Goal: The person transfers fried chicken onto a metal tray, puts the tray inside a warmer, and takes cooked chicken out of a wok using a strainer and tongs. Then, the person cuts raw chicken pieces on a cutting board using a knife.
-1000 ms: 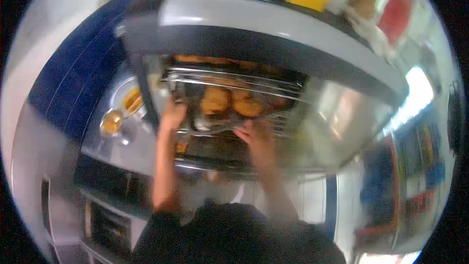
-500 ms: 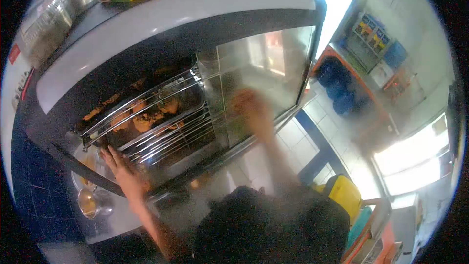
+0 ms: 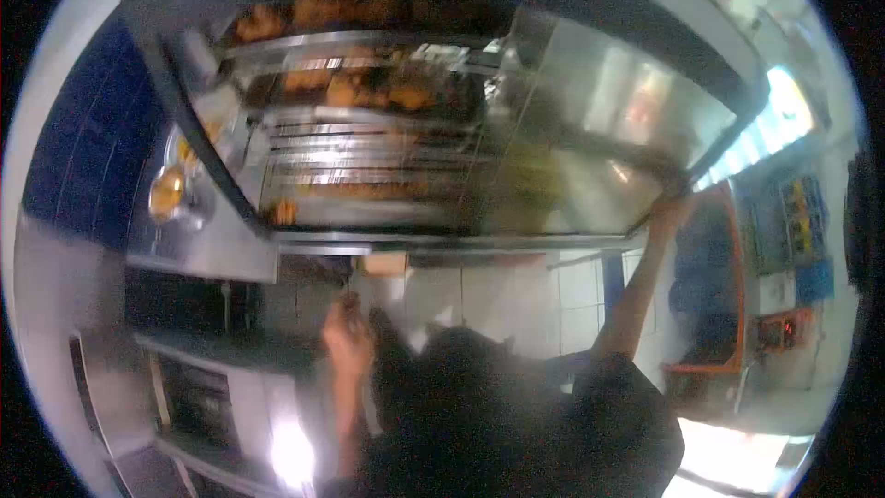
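Note:
A glass-fronted food display cabinet (image 3: pixel 590 242) fills the upper view, with wire racks (image 3: pixel 369 152) inside. Browned food pieces (image 3: pixel 378 88) lie on its racks and trays, blurred. At the cabinet's right end, my right hand (image 3: pixel 671 203) is by the frame at the edge of the glass panel (image 3: pixel 627 111). Its fingers are smeared and partly lost against the frame. My left hand (image 3: pixel 350 341) hangs low in front of the cabinet, apart from it. The left fingers look bent, but motion blur hides whether anything is in them.
To the left, a metal pot (image 3: pixel 171 198) with yellow contents stands on a pale counter (image 3: pixel 203 249). Low at left is a dark-shelved unit (image 3: pixel 198 397). Blue containers (image 3: pixel 705 277) sit on an orange-edged shelf at right. Tiled floor (image 3: pixel 581 300) shows below the cabinet.
My left hand has left the cabinet's left rack area and dropped down in front. My right hand has moved right, from the glass to the cabinet's right end. The view has turned.

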### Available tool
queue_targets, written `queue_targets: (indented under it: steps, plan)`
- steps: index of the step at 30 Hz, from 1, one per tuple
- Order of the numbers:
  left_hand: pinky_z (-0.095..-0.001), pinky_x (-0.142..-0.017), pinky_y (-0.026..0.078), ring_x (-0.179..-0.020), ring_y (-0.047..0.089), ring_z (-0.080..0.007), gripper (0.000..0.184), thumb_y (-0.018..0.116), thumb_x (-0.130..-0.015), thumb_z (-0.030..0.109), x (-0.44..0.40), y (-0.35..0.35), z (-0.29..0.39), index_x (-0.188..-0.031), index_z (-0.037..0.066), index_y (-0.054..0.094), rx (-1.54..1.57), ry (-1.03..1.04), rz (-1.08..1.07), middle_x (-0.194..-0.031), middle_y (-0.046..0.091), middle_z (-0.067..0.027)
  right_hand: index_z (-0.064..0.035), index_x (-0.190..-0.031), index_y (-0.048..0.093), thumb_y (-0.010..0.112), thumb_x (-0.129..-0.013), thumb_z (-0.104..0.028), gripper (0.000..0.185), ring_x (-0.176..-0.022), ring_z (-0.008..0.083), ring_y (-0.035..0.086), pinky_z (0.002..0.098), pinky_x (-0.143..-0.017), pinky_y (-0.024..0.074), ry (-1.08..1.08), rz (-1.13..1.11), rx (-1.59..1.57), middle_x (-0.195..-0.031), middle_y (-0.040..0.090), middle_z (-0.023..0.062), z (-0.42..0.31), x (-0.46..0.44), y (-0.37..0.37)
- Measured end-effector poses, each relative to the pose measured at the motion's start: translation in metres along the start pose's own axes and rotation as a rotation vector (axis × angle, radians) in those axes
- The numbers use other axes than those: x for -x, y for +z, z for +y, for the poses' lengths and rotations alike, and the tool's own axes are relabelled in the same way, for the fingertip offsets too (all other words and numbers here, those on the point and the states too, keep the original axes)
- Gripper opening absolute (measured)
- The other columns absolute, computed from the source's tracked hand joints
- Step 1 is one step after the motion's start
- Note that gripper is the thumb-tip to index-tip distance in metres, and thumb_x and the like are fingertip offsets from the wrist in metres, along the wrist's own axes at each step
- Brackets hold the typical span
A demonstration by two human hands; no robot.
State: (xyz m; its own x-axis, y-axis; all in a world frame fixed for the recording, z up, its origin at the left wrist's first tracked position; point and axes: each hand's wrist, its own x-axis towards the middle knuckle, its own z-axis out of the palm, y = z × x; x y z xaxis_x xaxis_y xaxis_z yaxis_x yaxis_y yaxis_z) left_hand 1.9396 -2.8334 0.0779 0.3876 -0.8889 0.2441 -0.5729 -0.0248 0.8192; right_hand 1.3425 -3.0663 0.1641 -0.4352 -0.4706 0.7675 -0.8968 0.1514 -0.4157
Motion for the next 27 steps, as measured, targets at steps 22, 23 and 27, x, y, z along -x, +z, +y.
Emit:
queue_targets:
  steps: [22, 23, 27]
  plan:
    - [-0.0386, -0.086, 0.051, -0.098, 0.067, -0.0337, 0.026, 0.053, -0.089, 0.004, 0.113, 0.036, 0.044, -0.112, 0.0, 0.064, -0.254, -0.176, -0.242, -0.105, 0.069, -0.0191, -0.0009, -0.127, 0.054, 0.053, -0.093, -0.012, 0.036, -0.106, 0.0422, 0.058, 0.0481, -0.093, 0.0454, -0.109, -0.587, -0.82, -0.12, 0.058, 0.0258, -0.251, 0.116, -0.064]
    - [-0.0386, -0.086, 0.051, -0.098, 0.067, -0.0337, 0.026, 0.053, -0.089, 0.004, 0.109, 0.037, 0.051, -0.112, 0.0, 0.064, -0.255, -0.158, -0.257, -0.105, 0.069, -0.0191, -0.0002, -0.127, 0.055, 0.056, -0.093, -0.011, 0.036, -0.105, 0.0384, 0.06, 0.0443, -0.092, 0.0472, -0.141, -0.589, -0.86, -0.119, 0.06, 0.0236, -0.261, 0.116, -0.067]
    - [-0.0436, -0.086, 0.051, -0.1, 0.065, -0.0364, 0.029, 0.055, -0.09, 0.014, 0.104, 0.045, 0.069, -0.118, 0.008, 0.062, -0.309, -0.191, -0.421, -0.111, 0.066, -0.0184, 0.0005, -0.127, 0.055, 0.059, -0.092, -0.011, 0.037, -0.107, 0.0364, 0.061, 0.0404, -0.092, 0.0489, -0.337, -0.577, -1.073, -0.122, 0.06, 0.0236, -0.269, 0.126, -0.064]
